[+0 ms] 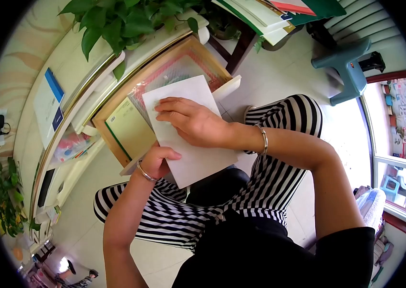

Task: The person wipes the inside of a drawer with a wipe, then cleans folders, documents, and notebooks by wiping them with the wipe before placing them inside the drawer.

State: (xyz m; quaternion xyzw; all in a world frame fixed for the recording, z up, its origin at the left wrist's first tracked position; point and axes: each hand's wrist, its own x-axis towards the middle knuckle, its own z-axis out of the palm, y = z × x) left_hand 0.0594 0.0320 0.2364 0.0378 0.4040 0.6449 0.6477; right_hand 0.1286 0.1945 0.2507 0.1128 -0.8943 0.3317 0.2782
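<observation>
A plain white paper (198, 161), either a sheet or a thin stack, is held tilted over the front of an open drawer (116, 161). My left hand (157, 161) grips its lower left edge, thumb on top and the other fingers hidden beneath. Flat on the paper's upper face lies my right hand (193, 121), its fingers stretched out. In the drawer, left of the paper, is a pale yellow-green notebook (128, 127) with a dark green edge. Clear plastic wrapping with a red-patterned border (174, 72) fills the far part of the drawer.
A white cabinet (80, 77) carries a blue-and-white booklet (48, 108) and a leafy plant (116, 24). Papers and folders (260, 21) rest on a dark stand at the top. A blue plastic stool (344, 69) stands at right. Below the paper sits a black rounded object (219, 185).
</observation>
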